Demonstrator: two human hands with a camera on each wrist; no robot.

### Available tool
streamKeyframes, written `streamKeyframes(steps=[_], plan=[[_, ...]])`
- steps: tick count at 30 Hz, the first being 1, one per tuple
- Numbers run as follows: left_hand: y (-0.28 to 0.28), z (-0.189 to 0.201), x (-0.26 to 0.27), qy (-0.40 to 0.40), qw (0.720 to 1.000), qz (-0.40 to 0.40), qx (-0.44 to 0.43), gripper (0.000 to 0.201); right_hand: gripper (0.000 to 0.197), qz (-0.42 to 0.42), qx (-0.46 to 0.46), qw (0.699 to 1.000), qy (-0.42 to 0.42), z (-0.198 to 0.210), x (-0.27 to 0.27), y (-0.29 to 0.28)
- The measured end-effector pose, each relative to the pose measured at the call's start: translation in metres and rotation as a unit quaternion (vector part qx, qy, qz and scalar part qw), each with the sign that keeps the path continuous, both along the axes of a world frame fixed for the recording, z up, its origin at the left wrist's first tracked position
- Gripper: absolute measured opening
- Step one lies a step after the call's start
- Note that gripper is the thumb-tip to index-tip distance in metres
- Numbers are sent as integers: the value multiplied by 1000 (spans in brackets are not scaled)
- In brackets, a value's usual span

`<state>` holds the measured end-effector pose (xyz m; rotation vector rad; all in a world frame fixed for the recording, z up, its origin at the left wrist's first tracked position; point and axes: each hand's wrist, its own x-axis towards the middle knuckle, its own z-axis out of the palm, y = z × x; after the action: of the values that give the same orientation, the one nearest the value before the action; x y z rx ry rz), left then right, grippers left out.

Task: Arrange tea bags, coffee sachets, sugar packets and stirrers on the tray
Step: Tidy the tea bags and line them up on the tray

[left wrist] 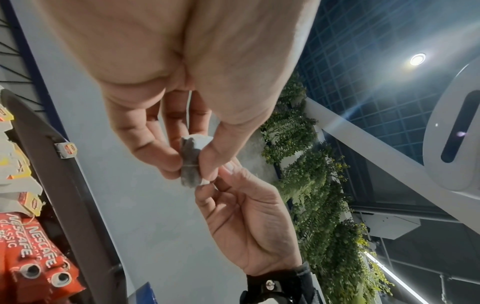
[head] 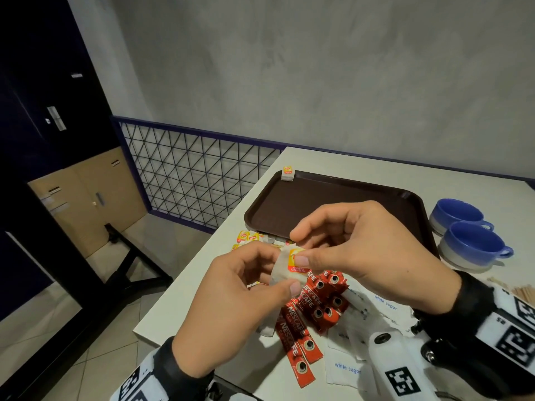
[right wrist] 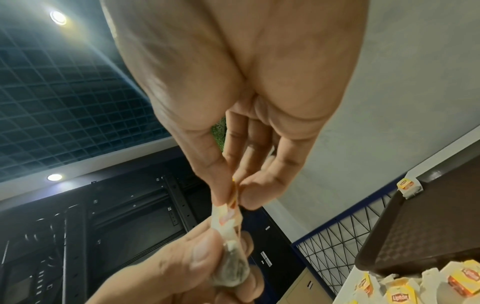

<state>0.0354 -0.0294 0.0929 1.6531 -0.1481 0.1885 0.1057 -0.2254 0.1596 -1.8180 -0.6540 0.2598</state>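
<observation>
Both hands up over the surface [head: 202, 273], pinching one tea bag [head: 289, 264] between them: left hand [head: 231, 308] thumb and fingers curled on the pouch, right hand [head: 370, 256] nipping the yellow tag [head: 296, 257]. Brown tray [head: 333, 204] beyond, one tea bag [head: 287, 173] perched on its far rim. Coffee sachets [head: 307, 314] and sugar packets [head: 356, 345] heaped just below.

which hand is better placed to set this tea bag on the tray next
Probably the right hand: it pinches the tea bag by its tag and sits nearer the tray. The left hand is further back.
</observation>
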Motion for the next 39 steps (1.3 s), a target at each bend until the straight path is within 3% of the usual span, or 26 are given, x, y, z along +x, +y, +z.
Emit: streamKeyframes(steps=[6, 15, 21, 27, 32, 39], plan=[[0, 0, 2, -10, 999, 11, 39, 21, 17, -1, 7, 1000, -20, -1, 1, 2], [11, -6, 8, 43, 999, 15, -23, 32, 18, -40, 22, 999, 15, -2, 45, 12], [49, -15, 11, 69, 982, 42, 171, 14, 17, -115, -8, 993, -24, -6, 114, 26], [82, -20, 8, 107, 915, 70, 384, 20, 11, -144, -74, 986, -45, -17, 169, 38], [85, -32, 17, 132, 898, 14, 420, 48, 9, -151, -97, 983, -34, -22, 204, 51], [78, -37, 34, 163, 880, -1, 446, 90, 11, -150, -124, 981, -4, -28, 235, 74]])
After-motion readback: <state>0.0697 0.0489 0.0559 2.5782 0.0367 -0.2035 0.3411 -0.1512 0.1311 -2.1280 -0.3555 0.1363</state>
